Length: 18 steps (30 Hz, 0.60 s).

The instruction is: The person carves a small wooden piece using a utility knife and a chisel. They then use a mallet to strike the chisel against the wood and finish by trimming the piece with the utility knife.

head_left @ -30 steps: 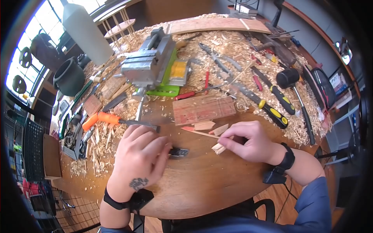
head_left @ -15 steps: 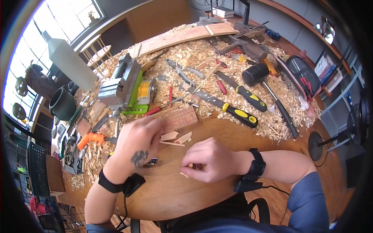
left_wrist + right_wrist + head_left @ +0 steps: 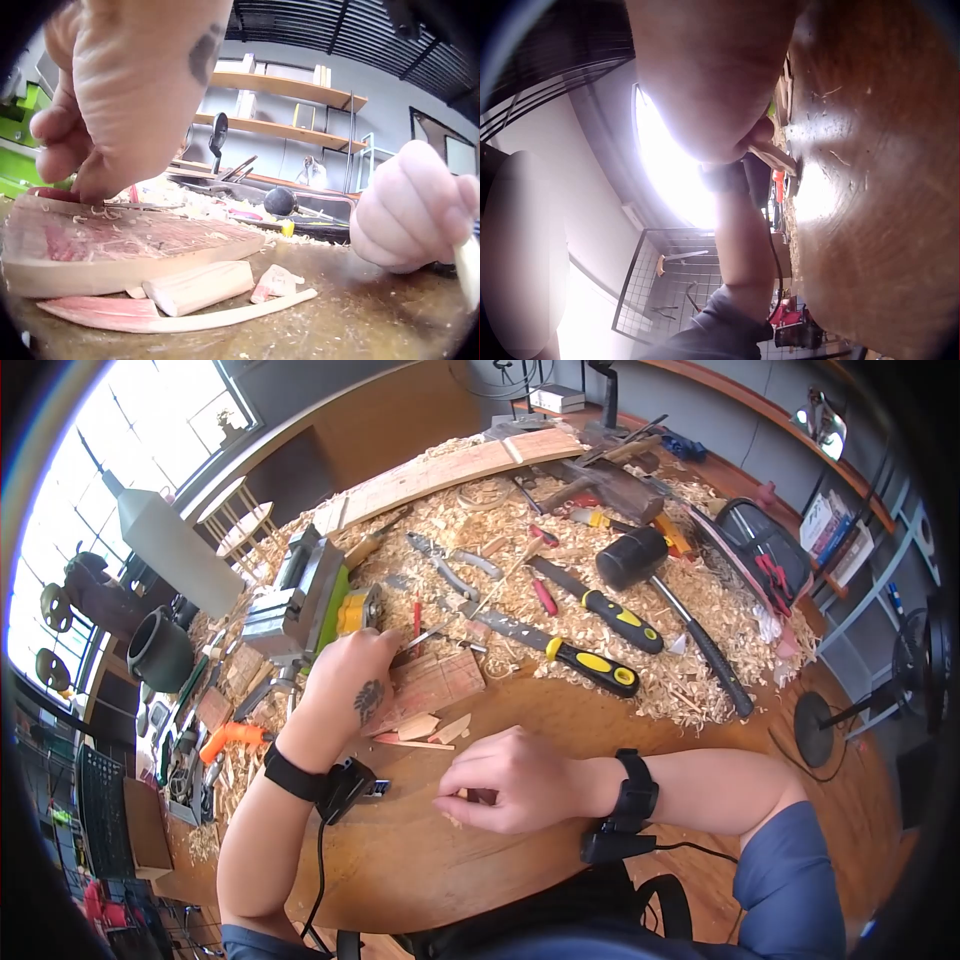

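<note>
Head view has two bare hands over a brown tabletop. The right hand (image 3: 515,785) pinches one pale wood piece (image 3: 774,157) between thumb and fingers, low above the tabletop; most of the piece is hidden from above. The left hand (image 3: 350,682) reaches farther forward, its fingers bent down to the red handle of one slim tool (image 3: 51,194). Thumb and fingertips are at the handle, but I cannot tell whether they grip it.

Just under and to the right of the left hand lies one flat reddish board (image 3: 440,682). Along its near edge, ahead of the right hand and to its left, lie three larger loose pieces: one slender stick (image 3: 202,322) with a reddened broad end, one thick chip (image 3: 201,286) and one small chip (image 3: 275,283) with red on it.

Ahead of the left hand and to its left stands one metal vise (image 3: 272,622); to the left of that wrist is one orange handle (image 3: 235,738). Ahead of the right hand and to its right, two tools with black-and-yellow handles (image 3: 597,668) and one black mallet (image 3: 633,558) rest among wood shavings (image 3: 670,690). Farthest ahead of both hands lies one long plank (image 3: 450,482).
</note>
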{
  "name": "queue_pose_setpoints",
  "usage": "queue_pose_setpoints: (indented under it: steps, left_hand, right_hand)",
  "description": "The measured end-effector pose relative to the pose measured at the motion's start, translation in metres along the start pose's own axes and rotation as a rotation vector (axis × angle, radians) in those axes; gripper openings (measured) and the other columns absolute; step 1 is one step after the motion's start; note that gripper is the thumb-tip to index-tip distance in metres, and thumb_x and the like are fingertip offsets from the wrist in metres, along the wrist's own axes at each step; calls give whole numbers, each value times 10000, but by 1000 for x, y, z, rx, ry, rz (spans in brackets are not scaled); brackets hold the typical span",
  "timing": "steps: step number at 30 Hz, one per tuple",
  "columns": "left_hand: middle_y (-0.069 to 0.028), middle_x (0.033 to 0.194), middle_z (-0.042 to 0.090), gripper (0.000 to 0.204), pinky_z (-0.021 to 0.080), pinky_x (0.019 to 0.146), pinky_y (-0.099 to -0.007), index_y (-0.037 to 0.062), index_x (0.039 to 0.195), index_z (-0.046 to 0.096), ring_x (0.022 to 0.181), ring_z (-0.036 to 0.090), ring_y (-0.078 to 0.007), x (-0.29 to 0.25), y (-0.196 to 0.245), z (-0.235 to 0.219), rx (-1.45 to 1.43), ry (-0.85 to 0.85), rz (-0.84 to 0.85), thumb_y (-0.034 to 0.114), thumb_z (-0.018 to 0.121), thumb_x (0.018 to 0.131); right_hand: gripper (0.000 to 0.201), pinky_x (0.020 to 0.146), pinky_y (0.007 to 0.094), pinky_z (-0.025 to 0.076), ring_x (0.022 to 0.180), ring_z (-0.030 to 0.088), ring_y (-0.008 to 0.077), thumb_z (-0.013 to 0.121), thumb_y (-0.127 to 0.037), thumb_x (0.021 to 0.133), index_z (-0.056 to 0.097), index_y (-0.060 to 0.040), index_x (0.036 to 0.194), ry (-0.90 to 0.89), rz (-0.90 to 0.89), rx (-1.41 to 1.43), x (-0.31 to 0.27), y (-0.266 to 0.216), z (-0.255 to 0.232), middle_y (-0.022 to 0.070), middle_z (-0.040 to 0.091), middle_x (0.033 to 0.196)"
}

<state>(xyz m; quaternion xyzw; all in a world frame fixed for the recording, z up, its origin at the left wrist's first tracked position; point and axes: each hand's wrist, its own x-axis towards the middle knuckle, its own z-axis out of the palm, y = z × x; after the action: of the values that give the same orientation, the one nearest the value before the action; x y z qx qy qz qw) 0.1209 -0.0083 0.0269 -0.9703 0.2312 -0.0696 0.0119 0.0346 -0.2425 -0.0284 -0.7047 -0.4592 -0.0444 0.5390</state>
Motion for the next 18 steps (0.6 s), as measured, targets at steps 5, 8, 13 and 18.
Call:
queue_pose_setpoints:
  steps: [5,8,13,18]
  left_hand:
    - [-180,926,717,146,580,735,-500,41,974,710,826,711,-428,-6,9,-10,46,43,1,79,688,835]
    - [-145,944,721,191,576,750,-488,61,1012,723,847,711,-395,-11,15,-28,52,122,1,97,709,825]
    - [-114,953,719,241,587,783,-433,41,1008,721,867,728,-315,-23,11,-48,1,318,100,91,796,784]
    - [-115,971,734,203,605,810,-367,20,1027,728,908,767,-259,-31,5,-37,-245,320,-69,29,786,832]
  right_hand:
    - [100,556,355,517,577,671,208,807,-162,923,774,-76,883,18,-8,-9,1,-1,0,60,723,746]
    - [95,558,361,519,577,672,212,807,-161,920,779,-75,889,14,-3,-19,0,0,0,61,723,739]
    - [86,558,364,521,579,676,217,808,-159,915,794,-74,902,15,10,-26,0,0,1,68,725,732]
    - [81,557,362,523,582,681,218,810,-153,913,803,-72,908,17,31,-8,1,0,2,73,726,733]
